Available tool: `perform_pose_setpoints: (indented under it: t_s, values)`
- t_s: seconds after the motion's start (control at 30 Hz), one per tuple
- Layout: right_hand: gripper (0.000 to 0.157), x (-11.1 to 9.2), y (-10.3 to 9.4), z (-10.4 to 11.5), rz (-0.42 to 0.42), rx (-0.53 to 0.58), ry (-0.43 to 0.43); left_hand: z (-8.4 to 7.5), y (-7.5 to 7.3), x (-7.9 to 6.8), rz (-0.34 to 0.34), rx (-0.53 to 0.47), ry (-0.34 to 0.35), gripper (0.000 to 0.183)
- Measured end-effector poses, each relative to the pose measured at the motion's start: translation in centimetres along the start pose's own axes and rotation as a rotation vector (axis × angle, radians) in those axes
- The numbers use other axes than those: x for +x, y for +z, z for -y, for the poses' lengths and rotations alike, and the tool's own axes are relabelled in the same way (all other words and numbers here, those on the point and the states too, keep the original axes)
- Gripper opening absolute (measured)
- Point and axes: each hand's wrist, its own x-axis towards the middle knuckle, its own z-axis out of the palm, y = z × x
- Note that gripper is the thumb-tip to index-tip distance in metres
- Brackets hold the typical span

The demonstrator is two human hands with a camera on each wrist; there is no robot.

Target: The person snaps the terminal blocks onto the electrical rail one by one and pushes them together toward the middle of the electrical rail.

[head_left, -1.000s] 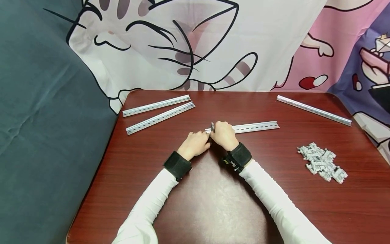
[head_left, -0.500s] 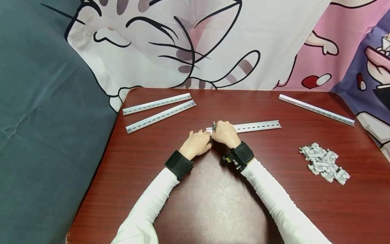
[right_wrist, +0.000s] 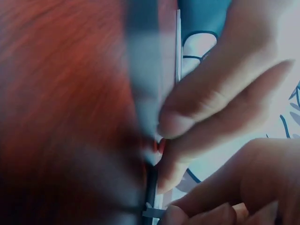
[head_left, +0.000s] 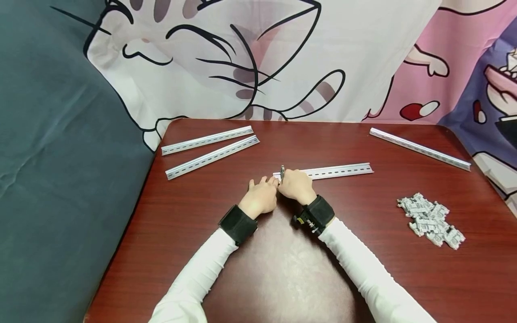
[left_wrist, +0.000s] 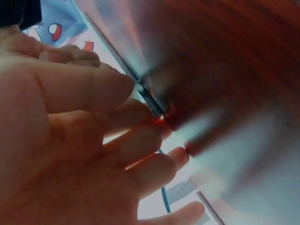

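Observation:
A slotted metal DIN rail (head_left: 339,171) lies across the middle of the table. My right hand (head_left: 296,186) bends over its left part and pinches a small grey rail clip (head_left: 282,171), which stands upright at the rail. Most of the clip is hidden by the fingers. Close beside it, my left hand (head_left: 260,197) reaches to the rail's left end with its fingertips. In the left wrist view, the left fingers (left_wrist: 150,176) are stretched out and slightly spread. Whether the clip is seated on the rail cannot be seen.
Two similar rails (head_left: 208,140) lie at the back left, and another rail (head_left: 420,149) at the back right. A loose pile of pale grey clips (head_left: 430,220) sits to the right. Behind the table (head_left: 266,278) hangs a printed curtain (head_left: 363,58).
My left hand has straightened and spread its fingers a little at the rail's end. The right hand keeps its grip at nearly the same place. The head view has shifted slightly.

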Motion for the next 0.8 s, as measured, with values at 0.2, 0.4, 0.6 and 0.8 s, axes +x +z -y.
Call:
perform_pose_setpoints:
  t_s: [0.2,0.4,0.6,0.8]
  values:
    - [0.030,0.3,0.1,0.4,-0.008,0.017,-0.004,0.0,0.2,0.4,-0.014,0.035,0.005,0.059]
    - [0.047,0.3,-1.5,-0.5,-0.049,0.103,-0.061,1.3,-0.3,0.5,-0.066,0.009,0.017,0.058]
    - [0.053,-0.9,-6.0,-6.1,-0.094,0.195,-0.035,3.9,-1.1,0.2,-0.047,-0.046,0.023,0.058]
    - [0.044,-3.1,-9.4,-15.2,-0.026,0.202,0.093,5.5,-1.3,-0.3,-0.034,-0.065,0.028,0.058]
